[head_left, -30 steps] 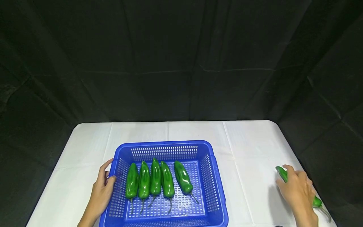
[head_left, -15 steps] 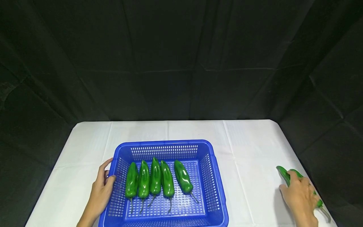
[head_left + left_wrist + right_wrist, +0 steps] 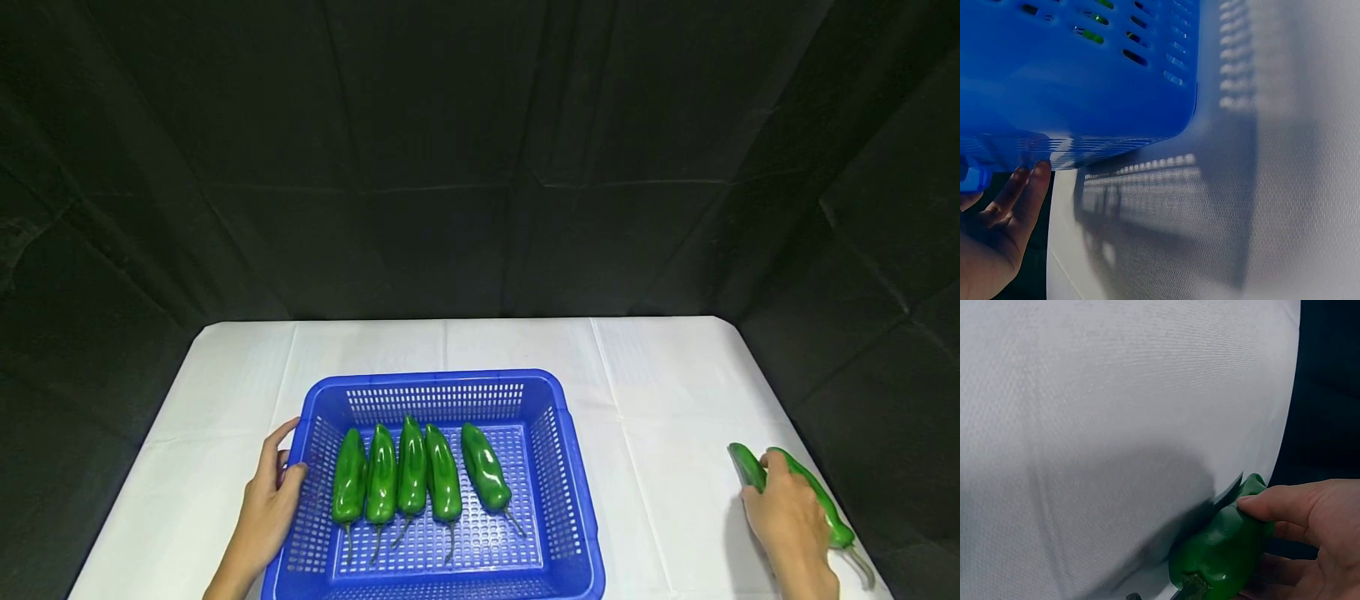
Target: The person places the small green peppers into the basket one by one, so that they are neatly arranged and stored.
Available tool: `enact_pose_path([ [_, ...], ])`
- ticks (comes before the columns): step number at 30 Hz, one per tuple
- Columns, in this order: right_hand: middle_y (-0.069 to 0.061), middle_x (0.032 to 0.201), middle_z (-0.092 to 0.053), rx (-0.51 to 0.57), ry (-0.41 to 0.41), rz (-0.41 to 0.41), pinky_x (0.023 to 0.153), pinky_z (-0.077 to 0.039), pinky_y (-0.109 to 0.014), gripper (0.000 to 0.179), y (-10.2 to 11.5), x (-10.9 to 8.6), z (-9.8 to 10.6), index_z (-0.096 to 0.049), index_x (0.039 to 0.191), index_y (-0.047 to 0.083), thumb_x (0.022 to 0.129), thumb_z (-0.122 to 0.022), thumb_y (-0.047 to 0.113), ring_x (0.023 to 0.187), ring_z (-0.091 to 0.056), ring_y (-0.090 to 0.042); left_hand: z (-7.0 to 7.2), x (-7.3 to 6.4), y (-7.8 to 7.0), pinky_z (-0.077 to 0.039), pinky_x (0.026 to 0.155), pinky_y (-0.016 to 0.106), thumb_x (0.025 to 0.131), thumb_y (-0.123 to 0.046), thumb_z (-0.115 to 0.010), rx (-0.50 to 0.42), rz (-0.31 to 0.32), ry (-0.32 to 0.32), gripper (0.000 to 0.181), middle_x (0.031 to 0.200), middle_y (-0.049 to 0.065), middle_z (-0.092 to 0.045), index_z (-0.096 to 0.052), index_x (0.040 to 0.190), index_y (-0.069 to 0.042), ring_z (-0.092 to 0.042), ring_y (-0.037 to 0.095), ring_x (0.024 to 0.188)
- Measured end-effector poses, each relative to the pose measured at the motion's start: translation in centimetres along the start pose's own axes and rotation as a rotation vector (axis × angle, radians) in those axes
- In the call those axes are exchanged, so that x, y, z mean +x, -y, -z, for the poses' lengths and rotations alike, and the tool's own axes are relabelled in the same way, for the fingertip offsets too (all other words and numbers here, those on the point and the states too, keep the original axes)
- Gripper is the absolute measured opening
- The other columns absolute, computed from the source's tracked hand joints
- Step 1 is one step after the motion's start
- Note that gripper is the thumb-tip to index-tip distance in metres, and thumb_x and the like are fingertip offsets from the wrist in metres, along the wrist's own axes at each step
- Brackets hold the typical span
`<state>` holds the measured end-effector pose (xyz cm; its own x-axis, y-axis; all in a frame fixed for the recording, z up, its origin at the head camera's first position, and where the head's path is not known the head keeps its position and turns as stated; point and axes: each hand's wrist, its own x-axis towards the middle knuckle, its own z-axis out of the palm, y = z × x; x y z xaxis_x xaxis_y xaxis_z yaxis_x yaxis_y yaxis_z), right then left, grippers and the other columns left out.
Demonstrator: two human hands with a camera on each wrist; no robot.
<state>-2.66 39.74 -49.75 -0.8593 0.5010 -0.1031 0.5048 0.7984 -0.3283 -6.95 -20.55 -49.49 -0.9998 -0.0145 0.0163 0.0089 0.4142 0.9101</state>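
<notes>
At the right of the table my right hand (image 3: 791, 517) grips a green chili pepper (image 3: 746, 467), whose tip sticks out past the thumb. In the right wrist view the thumb presses on this pepper's side (image 3: 1219, 547), stem end toward the camera. A second green pepper (image 3: 821, 500) lies just right of the hand, near the table's right edge. My left hand (image 3: 262, 508) holds the left rim of a blue plastic basket (image 3: 581, 492), thumb on the rim and fingers against the outer wall. Several green peppers (image 3: 442, 483) lie side by side in the basket, stems toward me.
A white cloth (image 3: 645, 392) covers the table. Black fabric (image 3: 480, 167) hangs behind it and along both sides. In the left wrist view the basket's perforated wall (image 3: 1085, 94) casts a shadow on the cloth.
My right hand has closed on the left pepper at the right and shifted slightly, so the second pepper beside it shows more fully. The left hand and basket stay in place.
</notes>
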Motion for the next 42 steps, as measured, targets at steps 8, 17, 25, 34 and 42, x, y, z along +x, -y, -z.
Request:
enact_pose_path([
  [8, -0.044, 0.104, -0.048, -0.002, 0.037, -0.023, 0.067, -0.041, -0.063, 0.047, 0.3, 0.1, 0.2, -0.038, 0.128, -0.006, 0.089, -0.060, 0.007, 0.090, -0.050, -0.064, 0.0, 0.1, 0.0, -0.055, 0.056, 0.032, 0.101, -0.004, -0.040, 0.004, 0.002, -0.007, 0.056, 0.120, 0.020, -0.063, -0.027, 0.154, -0.018, -0.067, 0.020, 0.082],
  [17, -0.044, 0.109, -0.047, 0.004, 0.050, -0.045, 0.071, -0.041, -0.063, 0.051, 0.6, 0.0, 0.5, -0.037, 0.134, -0.006, 0.090, -0.059, 0.008, 0.095, -0.049, -0.062, -0.1, 0.1, 0.0, -0.053, 0.054, 0.032, 0.102, -0.004, -0.041, 0.018, 0.003, -0.008, 0.055, 0.112, 0.017, -0.064, -0.028, 0.154, -0.018, -0.064, 0.017, 0.075],
  [25, -0.043, 0.115, -0.048, -0.003, 0.046, -0.003, 0.073, -0.040, -0.064, 0.053, 1.6, 0.1, 1.4, -0.036, 0.139, -0.004, 0.092, -0.056, 0.008, 0.100, -0.049, -0.062, 0.0, 0.1, -0.1, -0.054, 0.056, 0.032, 0.102, -0.005, -0.040, 0.014, 0.005, -0.005, 0.056, 0.117, 0.019, -0.064, -0.027, 0.154, -0.018, -0.066, 0.019, 0.079],
  [34, -0.044, 0.118, -0.048, 0.002, 0.064, 0.035, 0.074, -0.040, -0.064, 0.055, 3.5, -0.4, 2.6, -0.035, 0.142, -0.003, 0.093, -0.057, 0.009, 0.101, -0.049, -0.060, 0.0, 0.1, -0.1, -0.054, 0.056, 0.032, 0.102, -0.005, -0.040, 0.022, 0.014, 0.001, 0.056, 0.117, 0.019, -0.064, -0.027, 0.154, -0.017, -0.066, 0.020, 0.080],
  [42, -0.040, 0.100, -0.053, 0.012, -0.006, 0.090, 0.064, -0.041, -0.058, 0.054, 5.5, -0.9, 3.7, -0.038, 0.140, -0.004, 0.092, -0.059, 0.009, 0.083, -0.054, -0.050, 0.0, 0.1, 0.2, -0.054, 0.057, 0.032, 0.102, -0.005, -0.041, 0.024, 0.001, -0.003, 0.056, 0.118, 0.018, -0.064, -0.027, 0.154, -0.017, -0.066, 0.019, 0.081],
])
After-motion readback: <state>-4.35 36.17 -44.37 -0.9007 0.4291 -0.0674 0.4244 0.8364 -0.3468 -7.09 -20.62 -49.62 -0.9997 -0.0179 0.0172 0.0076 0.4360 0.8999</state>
